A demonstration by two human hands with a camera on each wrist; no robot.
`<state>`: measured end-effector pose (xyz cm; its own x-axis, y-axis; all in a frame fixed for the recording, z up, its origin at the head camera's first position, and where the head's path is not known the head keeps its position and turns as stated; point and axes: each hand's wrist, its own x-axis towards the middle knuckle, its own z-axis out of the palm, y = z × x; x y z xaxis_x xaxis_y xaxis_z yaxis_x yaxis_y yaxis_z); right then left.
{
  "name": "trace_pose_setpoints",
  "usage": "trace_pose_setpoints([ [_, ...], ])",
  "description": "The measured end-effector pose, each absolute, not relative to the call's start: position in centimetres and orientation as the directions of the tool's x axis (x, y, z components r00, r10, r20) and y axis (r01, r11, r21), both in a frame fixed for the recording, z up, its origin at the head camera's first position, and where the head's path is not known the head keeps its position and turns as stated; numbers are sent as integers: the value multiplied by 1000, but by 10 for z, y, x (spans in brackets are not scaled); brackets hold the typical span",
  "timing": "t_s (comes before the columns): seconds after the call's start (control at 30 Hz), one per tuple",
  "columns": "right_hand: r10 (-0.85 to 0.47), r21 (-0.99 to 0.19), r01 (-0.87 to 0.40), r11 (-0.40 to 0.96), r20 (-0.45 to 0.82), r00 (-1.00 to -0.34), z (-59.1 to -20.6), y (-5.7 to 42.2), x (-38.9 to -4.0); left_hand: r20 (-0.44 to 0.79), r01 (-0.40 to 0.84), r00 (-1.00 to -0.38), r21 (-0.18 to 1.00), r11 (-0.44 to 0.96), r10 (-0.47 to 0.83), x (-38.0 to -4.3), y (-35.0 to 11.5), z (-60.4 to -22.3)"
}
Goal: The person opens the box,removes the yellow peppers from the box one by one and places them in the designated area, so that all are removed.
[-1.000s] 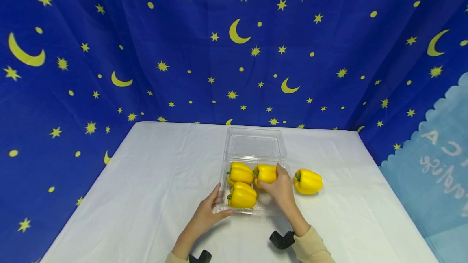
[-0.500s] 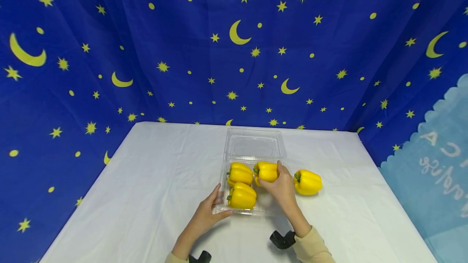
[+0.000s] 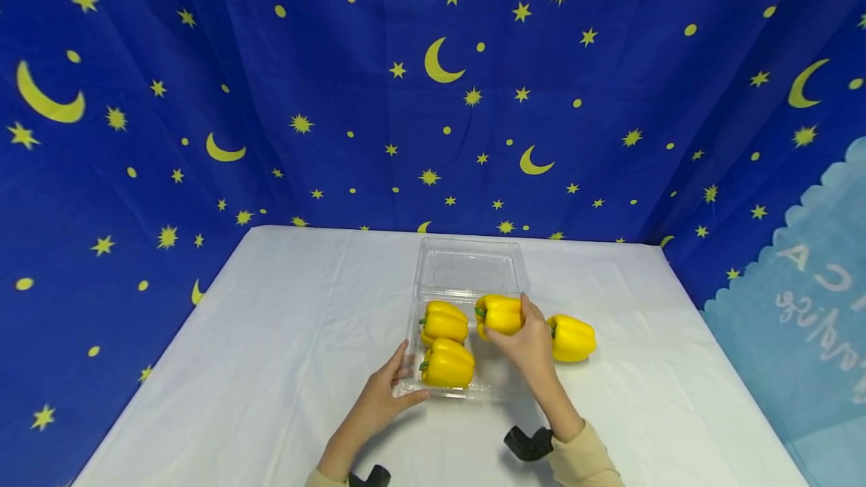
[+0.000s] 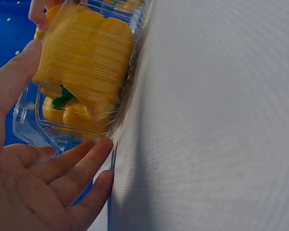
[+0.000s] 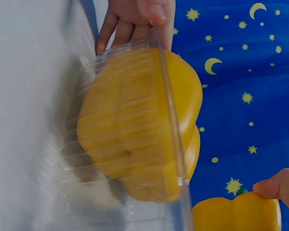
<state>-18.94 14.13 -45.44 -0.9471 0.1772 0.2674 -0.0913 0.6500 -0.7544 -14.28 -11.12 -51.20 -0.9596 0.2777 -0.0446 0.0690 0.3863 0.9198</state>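
My right hand [image 3: 528, 338] grips a yellow bell pepper [image 3: 499, 314] over the back right of a clear plastic clamshell box [image 3: 497, 388]. In the right wrist view, the thumb and part of that held pepper [image 5: 238, 211] show at the lower right corner. Two more yellow bell peppers, one behind [image 3: 444, 322] and one in front [image 3: 448, 364], lie in the box's left half, green stems to the left. My left hand [image 3: 383, 391] rests its spread, fairly straight fingers and thumb at the box's front left corner. In the left wrist view, fingertips [image 4: 105, 144] touch the ribbed wall.
Another yellow bell pepper [image 3: 572, 338] lies on the white tablecloth [image 3: 304, 322] just right of the box, partly behind my right hand. The box's lid [image 3: 471, 269] is folded back flat behind it. Blue star-patterned cloth [image 3: 379, 111] hangs around the table.
My right hand has raised the gripped pepper a little and moved it back and to the right, away from the other two in the box. My left hand has stayed put.
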Motion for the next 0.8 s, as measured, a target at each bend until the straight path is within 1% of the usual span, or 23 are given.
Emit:
trace_pose_setpoints([
  [0.23, 181, -759, -73, 647, 246, -952, -447, 143, -186, -39, 75, -959, 920, 385, 282, -143, -112, -513],
  [0.8, 196, -753, -76, 653, 265, -944, -432, 152, -180, -43, 71, -960, 918, 389, 277, -144, -111, -513],
])
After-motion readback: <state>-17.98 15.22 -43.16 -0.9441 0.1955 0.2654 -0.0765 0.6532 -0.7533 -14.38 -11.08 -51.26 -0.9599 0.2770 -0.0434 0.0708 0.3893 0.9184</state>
